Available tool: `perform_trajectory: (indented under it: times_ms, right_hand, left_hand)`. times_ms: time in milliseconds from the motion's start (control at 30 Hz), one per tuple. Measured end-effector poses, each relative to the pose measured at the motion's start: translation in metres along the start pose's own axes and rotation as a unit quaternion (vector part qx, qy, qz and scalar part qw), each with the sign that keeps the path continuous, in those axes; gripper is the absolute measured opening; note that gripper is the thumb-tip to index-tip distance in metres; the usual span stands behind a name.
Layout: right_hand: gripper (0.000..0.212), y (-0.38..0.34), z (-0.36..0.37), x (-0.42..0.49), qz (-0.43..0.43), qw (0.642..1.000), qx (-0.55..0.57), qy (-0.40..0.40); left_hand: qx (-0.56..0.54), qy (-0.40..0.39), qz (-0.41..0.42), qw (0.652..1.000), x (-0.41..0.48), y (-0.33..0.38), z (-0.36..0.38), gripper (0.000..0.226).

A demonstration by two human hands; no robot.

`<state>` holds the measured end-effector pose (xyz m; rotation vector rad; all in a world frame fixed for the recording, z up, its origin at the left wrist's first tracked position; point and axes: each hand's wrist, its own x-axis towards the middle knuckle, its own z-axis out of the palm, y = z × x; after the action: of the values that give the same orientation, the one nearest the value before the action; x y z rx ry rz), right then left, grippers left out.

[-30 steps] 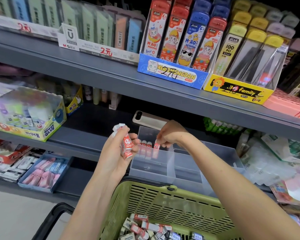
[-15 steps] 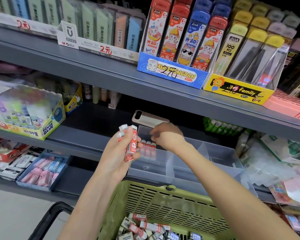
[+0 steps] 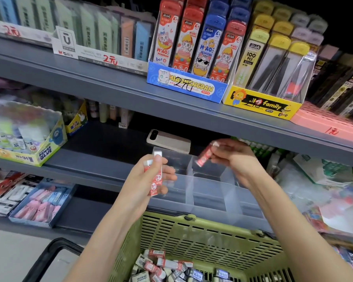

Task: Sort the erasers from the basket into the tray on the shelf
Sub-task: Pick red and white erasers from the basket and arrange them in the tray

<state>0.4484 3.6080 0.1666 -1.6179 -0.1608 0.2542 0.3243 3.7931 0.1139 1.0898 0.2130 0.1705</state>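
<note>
The person stands at the shelf with both arms raised over a green basket (image 3: 192,237). The left hand (image 3: 145,182) is curled round a small stack of erasers (image 3: 156,178) in red-and-white sleeves, with the thumb near the top and the stack held nearly upright. The right hand (image 3: 235,159), off to the right and a little higher, pinches a single eraser (image 3: 203,158) by its upper end between fingertips and thumb. That eraser hangs tilted, its lower end pointing down and left, and it looks blurred.

Below and between the two hands sits the clear tray (image 3: 209,195), split into compartments, resting on the grey shelf (image 3: 98,166) just beyond the basket's far rim. The single eraser is in the air above the tray, near one of its dividers, touching nothing but the fingers. I can't tell which compartment it is over.

Beneath the forearms, in the bottom of the basket, lies a heap of loose erasers (image 3: 163,267), some red-sleeved and some dark. Past both hands, behind the tray, a pale phone (image 3: 169,140) lies flat on the shelf. Well to the left of the left hand is a glue box (image 3: 35,151), and lower down a blue box (image 3: 41,204) of pink and blue pieces. Above the hands, on the upper shelf, stand cartoon-printed lead cases (image 3: 194,41).
</note>
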Motion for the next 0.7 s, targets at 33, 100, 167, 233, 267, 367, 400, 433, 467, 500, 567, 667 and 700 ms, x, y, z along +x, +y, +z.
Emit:
perform_trajectory:
  times_ms: [33, 100, 167, 233, 267, 367, 400, 433, 467, 500, 567, 667, 700]
  right_hand:
    - [0.013, 0.006, -0.006, 0.003, 0.006, 0.998, -0.055, 0.022]
    - [0.016, 0.023, -0.010, 0.009, 0.037, 0.987, -0.151, 0.025]
    - [0.023, 0.038, -0.007, 0.015, 0.081, 0.973, -0.217, 0.006]
    - [0.020, 0.046, -0.001, 0.025, 0.105, 0.943, -0.316, -0.006]
    - [0.017, 0.047, 0.002, 0.030, 0.111, 0.913, -0.393, -0.013]
    - [0.024, 0.046, 0.013, 0.035, 0.135, 0.808, -0.572, -0.045]
    - [0.029, 0.047, 0.015, 0.036, 0.140, 0.796, -0.585, -0.065]
    - [0.032, 0.049, 0.016, 0.038, 0.145, 0.796, -0.582, -0.077]
    - [0.032, 0.050, 0.016, 0.038, 0.147, 0.799, -0.577, -0.078]
    - [0.031, 0.049, 0.016, 0.037, 0.150, 0.802, -0.572, -0.077]
    - [0.028, 0.043, 0.014, 0.033, 0.147, 0.804, -0.572, -0.071]
    - [0.021, 0.029, 0.015, 0.015, 0.074, 0.902, -0.424, -0.022]
    - [0.019, 0.023, 0.017, 0.003, 0.041, 0.951, -0.304, -0.033]
  left_hand:
    - [0.013, -0.003, 0.000, 1.000, 0.000, -0.001, 0.001, 0.044]
    - [0.047, -0.012, 0.003, 0.999, -0.001, -0.002, 0.004, 0.041]
    - [0.081, -0.021, 0.008, 0.996, -0.003, -0.003, 0.006, 0.039]
    - [0.096, -0.028, 0.013, 0.995, -0.004, -0.003, 0.006, 0.040]
    - [0.096, -0.029, 0.015, 0.995, -0.004, -0.003, 0.006, 0.040]
    - [0.091, -0.023, 0.011, 0.995, -0.005, -0.002, 0.006, 0.037]
    - [0.096, -0.021, 0.011, 0.995, -0.005, -0.002, 0.006, 0.037]
    - [0.100, -0.019, 0.012, 0.995, -0.004, -0.002, 0.006, 0.037]
    - [0.103, -0.018, 0.013, 0.994, -0.004, -0.003, 0.006, 0.039]
    - [0.103, -0.017, 0.014, 0.994, -0.004, -0.003, 0.006, 0.041]
    - [0.105, -0.018, 0.015, 0.994, -0.003, -0.003, 0.006, 0.044]
    - [0.115, -0.026, 0.022, 0.993, -0.003, -0.003, 0.005, 0.043]
    - [0.121, -0.028, 0.023, 0.992, -0.002, -0.003, 0.006, 0.043]
